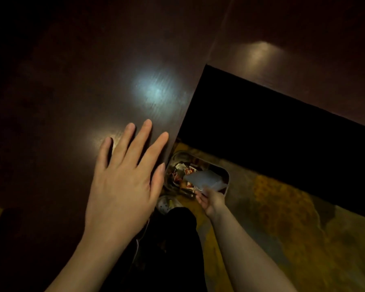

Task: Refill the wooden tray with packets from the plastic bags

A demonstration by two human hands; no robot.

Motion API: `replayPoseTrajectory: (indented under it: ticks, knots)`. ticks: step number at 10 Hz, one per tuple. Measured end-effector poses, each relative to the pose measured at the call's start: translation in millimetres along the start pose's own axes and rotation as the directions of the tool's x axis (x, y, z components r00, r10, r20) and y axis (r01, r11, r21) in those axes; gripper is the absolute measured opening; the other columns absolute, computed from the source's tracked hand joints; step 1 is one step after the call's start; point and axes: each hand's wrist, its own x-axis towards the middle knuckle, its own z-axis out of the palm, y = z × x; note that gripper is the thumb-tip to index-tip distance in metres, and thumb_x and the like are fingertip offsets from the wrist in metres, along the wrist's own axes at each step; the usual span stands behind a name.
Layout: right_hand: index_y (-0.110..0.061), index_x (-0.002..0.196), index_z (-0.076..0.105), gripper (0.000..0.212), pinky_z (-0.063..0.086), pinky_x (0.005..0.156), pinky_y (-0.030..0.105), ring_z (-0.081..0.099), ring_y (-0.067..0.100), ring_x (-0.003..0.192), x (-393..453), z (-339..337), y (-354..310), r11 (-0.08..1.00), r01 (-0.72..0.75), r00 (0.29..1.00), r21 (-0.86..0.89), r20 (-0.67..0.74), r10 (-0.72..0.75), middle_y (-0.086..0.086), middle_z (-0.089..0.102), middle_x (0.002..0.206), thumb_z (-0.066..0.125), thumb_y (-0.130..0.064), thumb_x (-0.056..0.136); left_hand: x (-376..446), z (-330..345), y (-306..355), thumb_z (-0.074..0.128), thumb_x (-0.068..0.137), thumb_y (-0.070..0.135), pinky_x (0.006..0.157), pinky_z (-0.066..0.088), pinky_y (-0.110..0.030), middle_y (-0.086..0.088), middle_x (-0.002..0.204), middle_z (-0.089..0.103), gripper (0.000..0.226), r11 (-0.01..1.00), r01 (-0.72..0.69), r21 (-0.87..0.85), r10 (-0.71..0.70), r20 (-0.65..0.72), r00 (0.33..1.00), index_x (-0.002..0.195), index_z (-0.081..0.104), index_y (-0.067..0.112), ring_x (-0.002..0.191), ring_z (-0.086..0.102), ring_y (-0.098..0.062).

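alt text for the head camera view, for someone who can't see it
Seen from above in dim light, a person's left hand rests flat on a dark wooden table while the right hand holds a clear plastic bag over a bin of torn packets on the floor below.

The room was dim. A dark wooden table (72,91) filled the left and upper part of the view, its polished grain catching a bluish-white glare and a warmer patch nearer the edge. A second dark wooden surface (293,39) lay beyond a seam at upper right, carrying its own soft warm reflection. Between them dropped a black, unlit gap. Below, the floor (282,207) showed a mottled yellow-brown and grey pattern.
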Motion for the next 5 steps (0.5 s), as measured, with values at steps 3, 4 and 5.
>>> replayPoseTrajectory:
  ticks: [3, 4, 5]
  knots:
    - [-0.003, 0.124, 0.049, 0.038, 0.055, 0.057, 0.035, 0.063, 0.028, 0.082, 26, -13, 1, 0.991, 0.033, 0.994, -0.128, -0.1, -0.046, 0.008, 0.058, 0.095, 0.053, -0.027, 0.095, -1, 5, 1, 0.027, 0.095, 0.04, 0.117, 0.015, -0.046, 0.002, 0.157, 0.022, 0.052, 1.0, 0.005, -0.005, -0.006, -0.052, 0.999, 0.146, 0.027, 0.031, 0.145, 0.017, -0.018]
    - [-0.009, 0.111, 0.056, 0.019, 0.055, 0.06, 0.025, 0.061, 0.014, 0.072, -20, -8, -26, 0.921, 0.364, 0.928, -0.135, -0.032, -0.371, 0.007, 0.06, 0.09, 0.051, -0.018, 0.096, -1, 5, 1, 0.026, 0.095, 0.04, 0.117, 0.016, -0.047, 0.002, 0.157, 0.022, 0.052, 1.0, 0.005, 0.004, -0.005, -0.047, 0.999, 0.146, 0.027, 0.03, 0.145, 0.017, -0.019]
    - [-0.018, 0.093, 0.06, 0.014, 0.05, 0.054, 0.014, 0.059, 0.005, 0.062, -125, -7, -71, 0.627, 0.779, 0.625, -0.004, 0.077, -0.777, 0.003, 0.059, 0.083, 0.049, -0.01, 0.094, 1, 2, 2, 0.025, 0.095, 0.04, 0.116, 0.017, -0.047, 0.002, 0.157, 0.022, 0.052, 1.0, -0.013, 0.007, 0.013, -0.065, 0.998, 0.146, 0.027, 0.031, 0.145, 0.017, -0.019]
